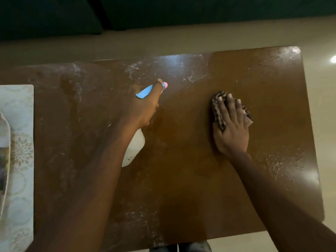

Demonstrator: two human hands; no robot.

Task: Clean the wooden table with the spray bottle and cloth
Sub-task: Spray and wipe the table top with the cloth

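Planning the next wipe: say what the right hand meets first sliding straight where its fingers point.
Nothing: the right hand, flat on the cloth, seemingly has only bare table up to the far edge.

No text, label, brand, number or sign can be read. A few small dark marks sit low on the white plastic spray bottle (135, 146), lower centre-left of the frame; they are too small and blurred to read as characters. The pale lace-patterned table mat (20, 142) at the left edge shows floral ornament only.
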